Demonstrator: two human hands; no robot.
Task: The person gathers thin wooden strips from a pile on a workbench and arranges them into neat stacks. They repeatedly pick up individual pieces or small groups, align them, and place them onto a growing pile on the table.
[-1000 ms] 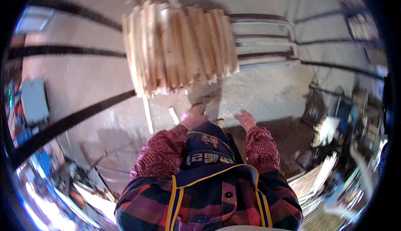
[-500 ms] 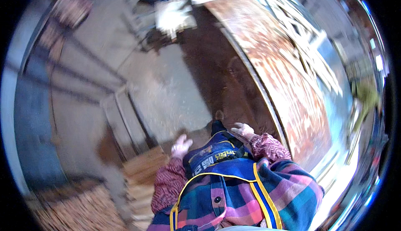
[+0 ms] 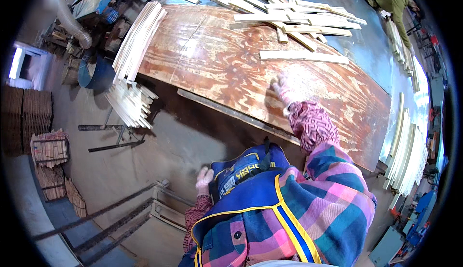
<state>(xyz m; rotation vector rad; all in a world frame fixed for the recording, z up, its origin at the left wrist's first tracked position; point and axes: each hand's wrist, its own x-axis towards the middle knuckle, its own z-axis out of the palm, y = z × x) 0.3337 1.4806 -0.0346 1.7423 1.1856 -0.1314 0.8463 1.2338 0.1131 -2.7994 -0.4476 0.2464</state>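
Observation:
My right hand (image 3: 285, 89), in a pale glove, reaches over a worn reddish-brown plywood tabletop (image 3: 217, 64). Its fingers are apart, slightly blurred, and hold nothing; whether they touch the board I cannot tell. The nearest piece to it is a single pale wooden strip (image 3: 304, 57) lying just beyond. Farther back, a loose heap of pale wooden strips (image 3: 289, 16) lies crisscrossed. Low beside my apron (image 3: 246, 170) hangs my left hand (image 3: 205, 178), also gloved, empty, its fingers loosely extended.
A neat row of strips (image 3: 140, 40) lines the table's left end, with another bundle (image 3: 130, 104) below it on a stand. Black metal rails (image 3: 115, 219) run at lower left. More strips (image 3: 407, 153) are stacked at right. A person in green (image 3: 388, 4) bends over strips at far right.
My view has swung right, bringing the tabletop in front of me. My right hand has moved from beside my body to over the board. The left stays low at my side.

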